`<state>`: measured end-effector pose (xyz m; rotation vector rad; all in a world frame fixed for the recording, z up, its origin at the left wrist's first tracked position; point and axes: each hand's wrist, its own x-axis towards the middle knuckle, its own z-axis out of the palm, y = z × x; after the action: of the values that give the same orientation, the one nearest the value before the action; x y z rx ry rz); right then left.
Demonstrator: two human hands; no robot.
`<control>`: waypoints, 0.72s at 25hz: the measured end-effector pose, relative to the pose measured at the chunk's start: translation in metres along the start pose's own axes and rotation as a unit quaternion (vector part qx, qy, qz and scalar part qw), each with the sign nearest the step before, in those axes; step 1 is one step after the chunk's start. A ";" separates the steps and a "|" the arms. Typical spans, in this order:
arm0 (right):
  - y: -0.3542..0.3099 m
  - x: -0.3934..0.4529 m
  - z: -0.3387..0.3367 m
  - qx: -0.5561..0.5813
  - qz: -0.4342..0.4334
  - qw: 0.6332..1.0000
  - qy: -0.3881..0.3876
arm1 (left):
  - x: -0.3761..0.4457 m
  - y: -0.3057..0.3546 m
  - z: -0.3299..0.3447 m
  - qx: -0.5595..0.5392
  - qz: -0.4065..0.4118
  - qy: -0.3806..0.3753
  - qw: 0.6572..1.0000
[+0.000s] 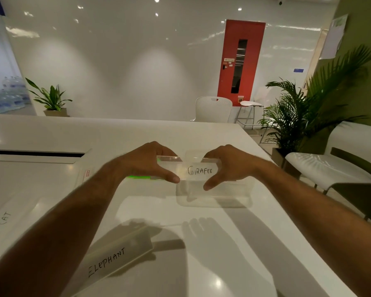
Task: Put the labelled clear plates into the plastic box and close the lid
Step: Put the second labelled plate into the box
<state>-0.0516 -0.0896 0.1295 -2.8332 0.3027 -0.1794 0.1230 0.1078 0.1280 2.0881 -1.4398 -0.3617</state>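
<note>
The GIRAFEE plate [199, 170], a clear plate with a handwritten white label, is held up between both hands directly above the plastic box [214, 195]. The left hand [146, 162] clamps the plate's left end, thumb on the near face and fingers curled over the far top edge. The right hand [229, 166] clamps the right end the same way, its thumb pointing down and in below the label. Both grips are closed on the plate, with the 2 thumb tips near each other under the label. The plate stands on edge, label facing the camera, its lower edge at about the level of the box's rim; whether it touches the box cannot be told.

The box is clear and sits on the white table [201, 138]. Left of the box, just past the left hand, a green glowing strip [140, 177] shows on something clear. Nearer the camera than the box, the ELEPHANT plate [116, 258] lies on the table under the left forearm. Far left of the box, the CAT plate [11, 217] lies flat on the table
</note>
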 end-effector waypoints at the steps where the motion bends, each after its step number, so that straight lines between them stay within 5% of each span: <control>1: 0.004 -0.002 -0.004 0.006 0.008 1.000 -0.004 | 0.004 0.004 0.003 0.021 0.005 0.020 1.000; 10: 0.057 -0.011 -0.041 0.068 0.053 0.996 -0.038 | 0.051 0.026 0.018 0.015 0.051 0.021 0.998; 18: 0.097 0.013 -0.055 -0.047 0.069 0.996 -0.012 | 0.116 0.037 0.035 0.070 0.066 0.031 0.995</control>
<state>-0.0656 -0.1980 0.1541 -2.8915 0.5113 -0.1040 0.1212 -0.0187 0.1333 2.0806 -1.5962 -0.1464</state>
